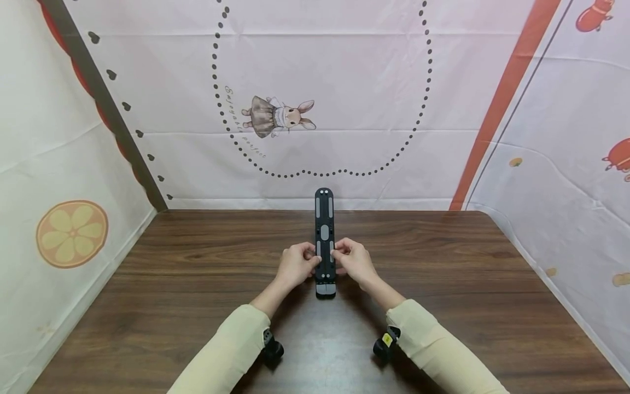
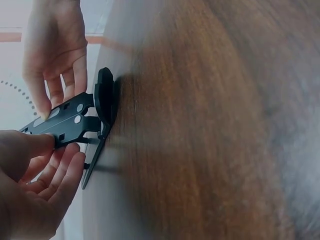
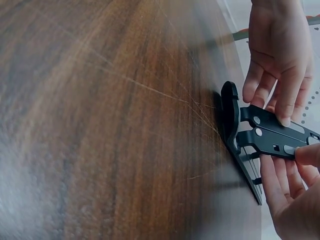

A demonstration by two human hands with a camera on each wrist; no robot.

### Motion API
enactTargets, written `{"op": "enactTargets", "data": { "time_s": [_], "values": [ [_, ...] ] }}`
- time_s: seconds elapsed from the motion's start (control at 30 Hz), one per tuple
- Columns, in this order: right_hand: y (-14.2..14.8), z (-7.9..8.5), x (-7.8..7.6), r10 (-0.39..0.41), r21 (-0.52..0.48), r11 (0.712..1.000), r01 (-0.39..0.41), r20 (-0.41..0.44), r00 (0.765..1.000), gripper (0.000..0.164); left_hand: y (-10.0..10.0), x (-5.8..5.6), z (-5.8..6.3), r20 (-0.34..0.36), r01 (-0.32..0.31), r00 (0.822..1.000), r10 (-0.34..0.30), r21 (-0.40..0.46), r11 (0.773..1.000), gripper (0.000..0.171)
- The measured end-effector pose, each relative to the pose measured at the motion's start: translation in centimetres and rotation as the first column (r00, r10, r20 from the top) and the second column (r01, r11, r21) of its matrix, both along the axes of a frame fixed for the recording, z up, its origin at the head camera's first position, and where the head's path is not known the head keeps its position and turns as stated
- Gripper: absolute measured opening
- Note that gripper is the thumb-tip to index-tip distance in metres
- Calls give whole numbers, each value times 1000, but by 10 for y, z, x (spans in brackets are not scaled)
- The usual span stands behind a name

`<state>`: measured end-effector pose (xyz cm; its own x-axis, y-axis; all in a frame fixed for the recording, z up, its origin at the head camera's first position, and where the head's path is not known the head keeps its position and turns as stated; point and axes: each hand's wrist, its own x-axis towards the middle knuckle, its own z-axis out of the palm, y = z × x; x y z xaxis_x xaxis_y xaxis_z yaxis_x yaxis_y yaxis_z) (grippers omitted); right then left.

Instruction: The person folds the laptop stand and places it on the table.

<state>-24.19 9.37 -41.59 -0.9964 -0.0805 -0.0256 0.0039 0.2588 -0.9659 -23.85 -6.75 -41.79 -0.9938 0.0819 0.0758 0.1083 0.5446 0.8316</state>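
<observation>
A folded black laptop stand [image 1: 325, 265] with grey pads points away from me at the middle of the table. My left hand [image 1: 297, 264] pinches its left edge, thumb on top and fingers beneath. On the opposite edge my right hand [image 1: 355, 262] grips it the same way. Both wrist views show the upper plate of the stand [image 2: 70, 120] raised at a slant, with the hooked near end [image 3: 230, 110] down at the table surface. A thin lower arm slants out under the plate, partly hidden by the fingers.
The brown wooden table [image 1: 206, 251] ends at a back edge just beyond the stand. Behind it hangs a pale printed cloth [image 1: 354, 98] with a rabbit picture; similar cloth lines both sides. A small black device [image 1: 272, 350] is strapped at each wrist.
</observation>
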Motion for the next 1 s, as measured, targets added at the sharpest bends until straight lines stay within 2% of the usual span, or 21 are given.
{"op": "enactTargets", "data": {
  "time_s": [0.53,0.8,1.0],
  "values": [
    [0,-1,-2,19,-16,1000,-19,19,1000,13,3,6,-2,-93,-72,994,60,-129,989,24],
    [1,-1,-1,24,-14,1000,-24,7,1000,12,0,17,1,-62,-20,998,8,-186,982,34],
    [2,-1,0,22,-18,1000,-22,15,1000,13,0,26,6,14,28,1000,-26,-273,962,36]
  ]
}}
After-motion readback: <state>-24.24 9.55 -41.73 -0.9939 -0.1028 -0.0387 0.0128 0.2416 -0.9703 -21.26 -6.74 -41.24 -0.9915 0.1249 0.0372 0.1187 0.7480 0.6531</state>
